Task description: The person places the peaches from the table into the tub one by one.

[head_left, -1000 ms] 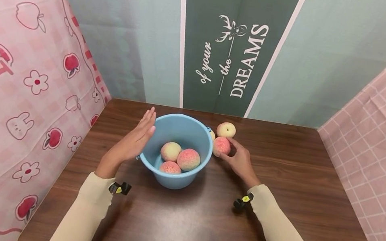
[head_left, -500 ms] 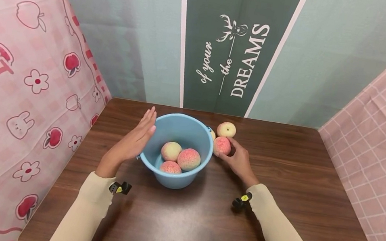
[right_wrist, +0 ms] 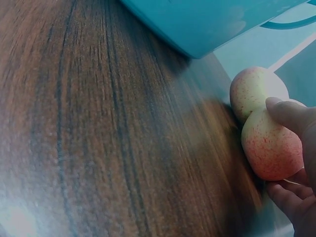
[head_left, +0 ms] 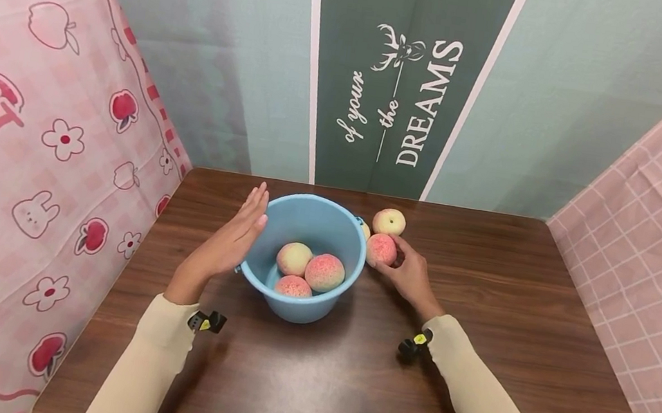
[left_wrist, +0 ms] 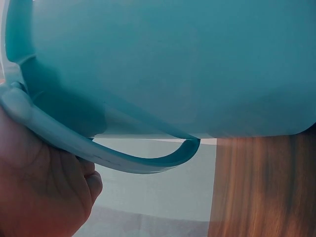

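A light blue bucket (head_left: 298,310) stands upright on the table with 3 peaches inside, one of them a mostly red peach (head_left: 325,273). Against its left side lies my left hand (head_left: 231,239), fingers straight and raised by the rim. The left wrist view shows that palm beside the bucket's handle (left_wrist: 143,165). To the right of the bucket, my right hand (head_left: 412,278) grips a pink-red peach (head_left: 382,249) between thumb and fingers. In the right wrist view this peach (right_wrist: 270,148) sits right against another peach (right_wrist: 251,94), low over the table.
A pale yellow peach (head_left: 389,222) lies behind the gripped one, and another peach (head_left: 365,230) is mostly hidden by the bucket's rim. The dark wooden table (head_left: 294,390) ends at a green curtain (head_left: 472,134); pink cloths hang at both sides.
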